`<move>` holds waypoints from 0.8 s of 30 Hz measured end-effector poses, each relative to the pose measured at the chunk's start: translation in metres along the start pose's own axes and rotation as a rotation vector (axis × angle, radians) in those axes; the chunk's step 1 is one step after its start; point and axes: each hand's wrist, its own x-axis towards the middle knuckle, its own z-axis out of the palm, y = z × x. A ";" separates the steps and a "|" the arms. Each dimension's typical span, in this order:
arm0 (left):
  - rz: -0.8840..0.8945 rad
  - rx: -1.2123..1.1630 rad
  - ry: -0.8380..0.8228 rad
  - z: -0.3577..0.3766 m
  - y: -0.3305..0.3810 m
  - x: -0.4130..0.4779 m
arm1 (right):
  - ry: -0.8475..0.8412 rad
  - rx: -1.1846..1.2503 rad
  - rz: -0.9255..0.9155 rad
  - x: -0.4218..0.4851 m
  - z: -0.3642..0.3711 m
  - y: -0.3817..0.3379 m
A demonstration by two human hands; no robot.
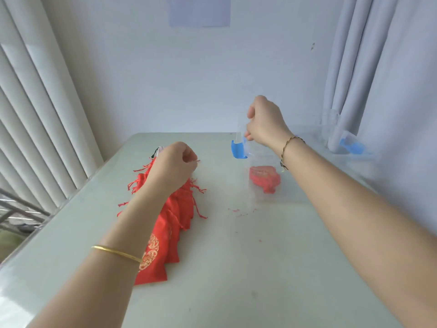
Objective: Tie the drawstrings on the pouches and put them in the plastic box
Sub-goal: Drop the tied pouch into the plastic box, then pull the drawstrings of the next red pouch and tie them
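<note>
Nearest on the table point(236, 280): pile of red pouches point(175, 216) with gold emblems, partly hidden by the left forearm. Left hand point(173, 165), fingers curled shut above the pile's far end, pinching a thin red drawstring point(197, 160). Right of the pile: clear plastic box point(272, 192), faint-edged, containing one red pouch point(264, 178). Right hand point(266, 121) closed on the raised transparent lid point(242, 136) with blue clip point(238, 149). On the wall beyond: paper sheet point(199, 10), top cut off, writing illegible.

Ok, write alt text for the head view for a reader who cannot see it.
Two bare hands work above a pale table: the left hand pinches a thin thread over a pile of red pouches, and the right hand holds up the lid of a clear plastic box with blue clips. One red pouch already lies inside.
</note>
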 end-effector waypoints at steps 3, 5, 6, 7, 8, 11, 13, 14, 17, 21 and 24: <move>-0.011 0.139 -0.053 -0.016 -0.014 -0.021 | -0.061 0.087 -0.040 -0.034 0.015 -0.025; -0.020 0.215 -0.090 -0.023 -0.027 -0.033 | -0.121 0.137 -0.047 -0.055 0.027 -0.039; -0.015 0.260 -0.092 -0.025 -0.035 -0.038 | -0.153 0.154 -0.053 -0.064 0.034 -0.045; -0.012 0.313 -0.099 -0.028 -0.041 -0.042 | -0.188 0.162 -0.055 -0.073 0.041 -0.050; -0.009 0.370 -0.111 -0.030 -0.047 -0.046 | -0.225 0.171 -0.050 -0.081 0.049 -0.053; 0.001 0.474 -0.157 -0.037 -0.055 -0.057 | -0.326 0.203 -0.008 -0.102 0.067 -0.055; -0.003 0.535 -0.151 -0.040 -0.055 -0.063 | -0.359 0.203 0.005 -0.111 0.075 -0.055; 0.006 0.564 -0.131 -0.040 -0.055 -0.064 | -0.373 0.197 0.010 -0.115 0.077 -0.054; 0.016 0.612 -0.086 -0.040 -0.054 -0.067 | -0.406 0.205 0.022 -0.125 0.083 -0.051; 0.047 0.584 -0.075 -0.044 -0.049 -0.071 | -0.404 0.273 0.006 -0.138 0.082 -0.046; 0.139 0.411 -0.093 -0.054 -0.022 -0.075 | -0.440 0.277 -0.091 -0.150 0.075 -0.042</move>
